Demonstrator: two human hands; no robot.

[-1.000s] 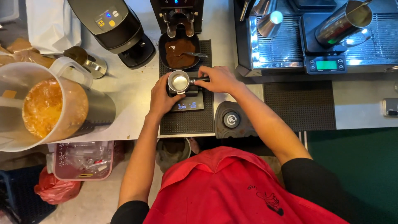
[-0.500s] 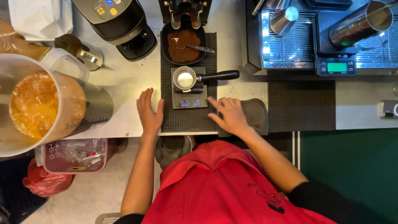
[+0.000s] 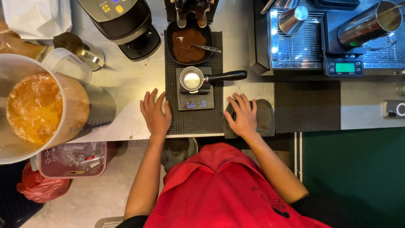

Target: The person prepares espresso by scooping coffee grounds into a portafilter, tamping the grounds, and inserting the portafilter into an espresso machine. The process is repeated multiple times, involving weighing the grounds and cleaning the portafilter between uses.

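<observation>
A metal portafilter with a black handle rests on a small digital scale, which sits on a black rubber mat. My left hand lies flat and open on the counter at the mat's left edge. My right hand lies flat with fingers spread on a dark round tamping pad to the right of the scale. Neither hand holds anything. Behind the scale a black tray of coffee grounds holds a spoon.
A large pitcher of orange-brown liquid stands at the left. A black grinder is at the back left. An espresso machine drip tray with metal jugs and a second scale are at the right. Another black mat lies beside the pad.
Both hands let go of the portafilter, pulled back toward me and settled flat on the counter either side of the scale. The portafilter stays on the scale.
</observation>
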